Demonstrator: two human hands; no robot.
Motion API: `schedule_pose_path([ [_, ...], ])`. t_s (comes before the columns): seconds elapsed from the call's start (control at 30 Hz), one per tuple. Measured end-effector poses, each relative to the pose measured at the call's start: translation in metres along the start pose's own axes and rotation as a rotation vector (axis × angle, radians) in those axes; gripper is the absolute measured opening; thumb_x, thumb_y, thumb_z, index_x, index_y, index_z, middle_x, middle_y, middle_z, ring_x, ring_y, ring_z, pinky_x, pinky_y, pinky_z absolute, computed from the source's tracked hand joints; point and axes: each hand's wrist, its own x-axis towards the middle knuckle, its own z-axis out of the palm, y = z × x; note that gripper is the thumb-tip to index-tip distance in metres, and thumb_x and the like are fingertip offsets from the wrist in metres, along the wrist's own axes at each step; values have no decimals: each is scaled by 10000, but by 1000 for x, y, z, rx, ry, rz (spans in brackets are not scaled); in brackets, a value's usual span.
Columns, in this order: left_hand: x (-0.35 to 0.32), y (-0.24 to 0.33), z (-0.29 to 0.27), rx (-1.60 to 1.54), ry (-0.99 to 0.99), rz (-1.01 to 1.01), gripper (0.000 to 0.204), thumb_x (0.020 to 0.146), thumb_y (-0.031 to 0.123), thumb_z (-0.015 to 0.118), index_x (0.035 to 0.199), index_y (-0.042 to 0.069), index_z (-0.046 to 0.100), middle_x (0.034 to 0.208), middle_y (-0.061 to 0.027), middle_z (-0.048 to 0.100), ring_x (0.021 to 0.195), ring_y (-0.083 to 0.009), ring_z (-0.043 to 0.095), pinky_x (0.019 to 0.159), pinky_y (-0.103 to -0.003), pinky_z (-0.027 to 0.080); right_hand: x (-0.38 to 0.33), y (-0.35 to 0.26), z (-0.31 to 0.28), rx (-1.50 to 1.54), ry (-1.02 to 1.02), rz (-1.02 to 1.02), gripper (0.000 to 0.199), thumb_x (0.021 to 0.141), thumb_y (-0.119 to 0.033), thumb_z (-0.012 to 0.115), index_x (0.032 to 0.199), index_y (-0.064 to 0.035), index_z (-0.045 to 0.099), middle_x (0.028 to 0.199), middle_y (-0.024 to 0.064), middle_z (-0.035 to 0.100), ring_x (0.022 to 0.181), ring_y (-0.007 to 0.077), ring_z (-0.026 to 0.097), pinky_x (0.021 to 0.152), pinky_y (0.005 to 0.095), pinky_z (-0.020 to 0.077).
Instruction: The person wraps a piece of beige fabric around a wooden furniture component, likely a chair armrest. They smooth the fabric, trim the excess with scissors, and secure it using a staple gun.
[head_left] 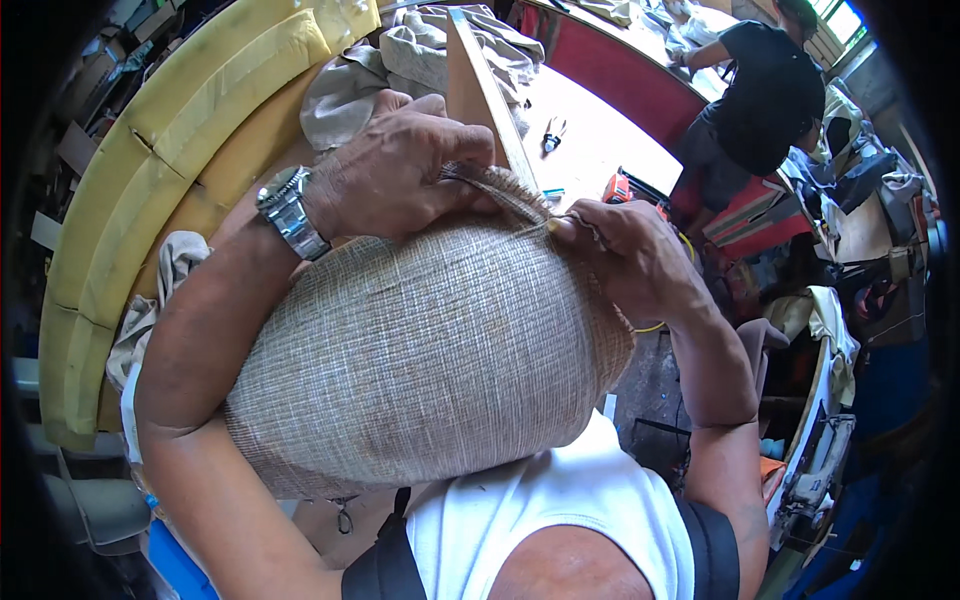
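A plump cushion (pixel 430 350) in beige woven fabric rests against my chest, held up by both arms. My left hand (pixel 405 165), with a metal watch (pixel 292 213) on its wrist, pinches the fabric edge at the cushion's far side. Beside it, my right hand (pixel 635 250) grips the same edge between thumb and fingers, near the far right corner. Between the two hands the gathered edge (pixel 520 205) stands up in a fold. Part of the left fingertips is hidden behind the fabric.
Long yellow foam pieces (pixel 150 180) curve along the left. Ahead is a pale worktable (pixel 590 120) with a wooden board (pixel 480 80), grey cloth (pixel 345 95), pliers (pixel 552 135) and an orange-red tool (pixel 620 187). At the far right another person (pixel 770 90) in dark clothes bends over a bench.
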Motion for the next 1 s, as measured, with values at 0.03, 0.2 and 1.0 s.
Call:
schedule_pose_path([
  [0.03, 3, -1, 8, -101, 36, 2, 220, 884, 307, 808, 1027, 150, 750, 945, -42, 749, 968, -202, 598, 939, -435, 400, -1, 5, 3, 71, -23, 58, 350, 1062, -337, 551, 951, -33, 684, 756, 194, 654, 737, 334, 677, 715, 503, 495],
  [0.2, 1, 6, 32, -141, 201, 12, 225, 918, 267, 767, 1084, 119, 734, 985, -65, 754, 976, -226, 604, 956, -440, 383, 2, 7, -7, 46, 254, 103, 397, 1071, -355, 539, 1234, -10, 649, 1148, 214, 709, 1092, 323, 698, 928, 398, 534],
  [1.0, 8, -23, 41, -265, 230, 209, 201, 1011, 150, 629, 1198, 96, 580, 1445, -146, 608, 1346, -314, 582, 1045, -458, 549, 43, -17, -15, -66, -166, 3, 757, 885, -689, 689, 734, 51, 633, 594, 148, 552, 551, 199, 564, 543, 396, 445],
])
